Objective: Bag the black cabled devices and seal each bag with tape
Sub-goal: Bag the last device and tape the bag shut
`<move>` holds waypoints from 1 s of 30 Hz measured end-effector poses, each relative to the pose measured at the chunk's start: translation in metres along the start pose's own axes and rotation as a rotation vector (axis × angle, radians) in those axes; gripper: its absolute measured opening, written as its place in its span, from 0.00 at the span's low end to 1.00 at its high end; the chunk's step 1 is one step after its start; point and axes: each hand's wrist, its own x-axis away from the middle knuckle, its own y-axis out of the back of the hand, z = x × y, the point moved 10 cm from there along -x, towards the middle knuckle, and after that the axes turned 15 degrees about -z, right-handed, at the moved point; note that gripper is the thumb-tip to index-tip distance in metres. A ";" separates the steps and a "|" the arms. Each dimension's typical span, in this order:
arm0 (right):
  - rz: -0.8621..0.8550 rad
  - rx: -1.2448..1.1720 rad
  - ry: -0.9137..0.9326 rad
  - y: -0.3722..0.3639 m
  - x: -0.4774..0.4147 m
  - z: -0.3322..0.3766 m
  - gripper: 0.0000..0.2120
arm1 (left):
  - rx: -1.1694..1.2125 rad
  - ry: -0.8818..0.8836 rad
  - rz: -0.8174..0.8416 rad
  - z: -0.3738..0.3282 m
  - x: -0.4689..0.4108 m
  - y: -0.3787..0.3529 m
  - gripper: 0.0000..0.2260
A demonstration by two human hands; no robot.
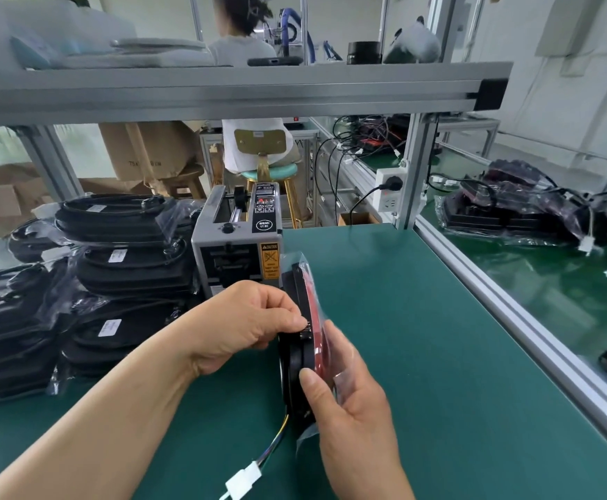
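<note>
Now held: we hold a black cabled device (294,355), red on one face, on edge over the green bench mat (421,355), centre of frame.
Bag: a clear plastic bag (303,263) sheathes it; how far it covers the lower end we cannot tell.
Left hand: our left hand (247,326) pinches the device's rim from frame left.
Right hand: our right hand (352,420) cradles it from lower right, thumb on the black rim, fingers curled behind the red side.
Long axis: upper centre to lower centre, slightly tilted.
Cable: the cable (276,442) leaves the lower end, and its white connector (244,476) trails to bottom left, outside the bag.
Tape: the tape dispenser (237,243) stands just above the left hand, which is the nearer one.
Next, we judge: tuck the cable in, then seal.
Frame left: stacked bagged devices (121,268).
</note>
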 end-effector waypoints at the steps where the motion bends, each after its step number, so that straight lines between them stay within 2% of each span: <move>1: 0.004 0.002 0.002 0.000 0.000 0.000 0.29 | -0.015 -0.009 0.011 -0.001 0.000 0.000 0.13; 12: 0.018 -0.013 0.015 -0.001 0.001 0.002 0.28 | -0.040 -0.048 -0.044 0.002 -0.006 0.000 0.13; 21: 0.017 -0.004 0.025 -0.001 0.000 0.002 0.28 | -0.084 -0.077 -0.092 0.004 -0.008 0.002 0.09; 27: 0.030 0.003 0.038 -0.001 0.000 0.000 0.29 | -0.138 -0.114 -0.210 0.008 -0.008 0.011 0.08; 30: 0.037 -0.001 0.048 -0.001 -0.001 0.003 0.29 | -0.084 -0.058 -0.310 0.021 -0.006 0.015 0.12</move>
